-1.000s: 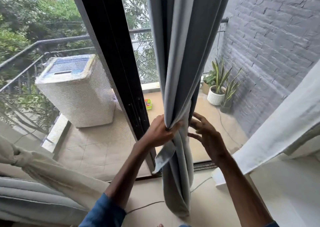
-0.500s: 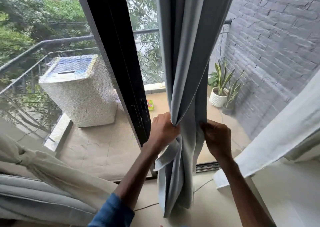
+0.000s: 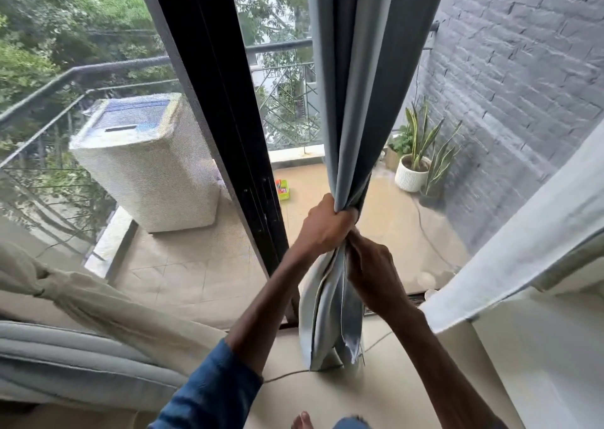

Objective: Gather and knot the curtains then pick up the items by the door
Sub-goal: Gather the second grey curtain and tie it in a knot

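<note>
A grey curtain [image 3: 359, 79] hangs bunched in front of the open balcony door. My left hand [image 3: 327, 229] grips the gathered folds at about waist height. Just below it, my right hand [image 3: 372, 271] holds the lower part of the same curtain, whose tail [image 3: 330, 327] hangs down to the floor. A cream curtain [image 3: 81, 294] at the left is tied in a knot. A white sheer curtain [image 3: 523, 242] hangs loose at the right.
The black door frame [image 3: 228, 118] stands just left of my hands. Out on the balcony are a covered washing machine [image 3: 143, 164], a small green box [image 3: 283, 189] and potted plants [image 3: 415, 164]. A thin cable [image 3: 284, 376] lies on the floor. A grey cushion [image 3: 65, 363] sits lower left.
My right hand closed on the curtain's right edge, then moved left and down under my left hand. The folds are now gathered into one tight bundle.
</note>
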A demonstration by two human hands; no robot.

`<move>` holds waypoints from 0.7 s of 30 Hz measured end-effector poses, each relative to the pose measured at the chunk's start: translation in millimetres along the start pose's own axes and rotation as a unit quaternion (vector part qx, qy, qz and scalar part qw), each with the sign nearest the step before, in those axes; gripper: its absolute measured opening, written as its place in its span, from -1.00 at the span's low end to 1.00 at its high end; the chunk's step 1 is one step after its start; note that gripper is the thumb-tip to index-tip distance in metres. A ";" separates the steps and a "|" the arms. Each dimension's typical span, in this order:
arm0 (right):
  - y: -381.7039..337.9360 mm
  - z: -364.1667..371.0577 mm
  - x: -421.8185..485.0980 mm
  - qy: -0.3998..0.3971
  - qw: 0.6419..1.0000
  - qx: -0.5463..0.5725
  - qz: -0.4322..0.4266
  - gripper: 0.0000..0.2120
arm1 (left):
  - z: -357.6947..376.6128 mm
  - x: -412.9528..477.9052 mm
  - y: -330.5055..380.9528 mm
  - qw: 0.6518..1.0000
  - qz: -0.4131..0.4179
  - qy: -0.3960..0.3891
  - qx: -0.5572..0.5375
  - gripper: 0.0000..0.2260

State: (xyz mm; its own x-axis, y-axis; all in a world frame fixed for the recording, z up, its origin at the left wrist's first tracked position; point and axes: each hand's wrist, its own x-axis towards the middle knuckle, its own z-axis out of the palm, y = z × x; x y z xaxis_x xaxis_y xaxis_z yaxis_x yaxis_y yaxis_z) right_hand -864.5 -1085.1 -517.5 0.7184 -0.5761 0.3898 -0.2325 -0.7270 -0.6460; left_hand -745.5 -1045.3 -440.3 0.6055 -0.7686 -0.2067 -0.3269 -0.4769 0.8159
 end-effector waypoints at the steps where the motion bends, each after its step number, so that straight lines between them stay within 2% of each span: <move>1: 1.3 -1.1 0.7 -0.015 1.000 0.005 -0.003 -0.57 | -0.8 1.2 0.2 0.999 -0.007 -0.017 -0.033 -0.53; 4: 6.6 -3.6 3.6 -0.031 0.999 0.029 -0.009 -0.60 | 1.2 1.0 1.0 0.998 -0.016 -0.038 -0.052 -0.48; 5: 8.1 -3.5 2.8 -0.032 0.998 0.048 -0.003 -0.64 | 4.0 1.7 -0.5 1.000 -0.004 -0.010 -0.020 -0.45; 7: 9.4 -1.9 0.0 -0.022 0.996 0.082 0.024 -0.68 | 11.6 3.6 -4.8 0.996 0.025 0.075 0.035 -0.54; 9: 7.6 2.2 -4.2 0.013 0.995 0.094 0.043 -0.56 | 17.1 4.1 -6.9 0.991 0.045 0.118 0.038 -0.64; 11: 3.7 7.1 -5.1 0.067 0.993 0.077 0.059 -0.41 | 19.9 5.4 -5.7 0.992 0.050 0.112 0.041 -0.64; 12: 1.3 9.0 -4.8 0.094 0.992 0.059 0.067 -0.41 | 20.5 4.3 -3.5 0.992 0.055 0.109 0.045 -0.65; 15: 2.7 9.4 -1.4 0.161 0.983 -0.003 0.088 -0.64 | 25.6 7.7 -5.1 0.989 0.059 0.124 0.055 -0.71; 18: 13.2 1.6 -0.5 0.150 0.981 0.001 0.122 -0.68 | 29.6 11.3 -9.8 0.989 0.058 0.127 0.052 -0.70; 21: 20.5 -15.7 -1.1 0.122 0.988 0.021 0.094 -0.61 | 25.7 19.8 -13.5 0.987 0.062 0.128 0.072 -0.70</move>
State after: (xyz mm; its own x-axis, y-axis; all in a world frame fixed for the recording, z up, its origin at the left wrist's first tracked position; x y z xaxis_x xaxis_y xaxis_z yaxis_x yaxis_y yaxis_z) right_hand -880.4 -1105.3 -520.9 0.4838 -0.7767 0.4032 -0.3163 -0.5848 -0.7470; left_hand -747.7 -1065.1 -469.2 0.7118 -0.7008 0.0473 -0.4987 -0.4568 0.7367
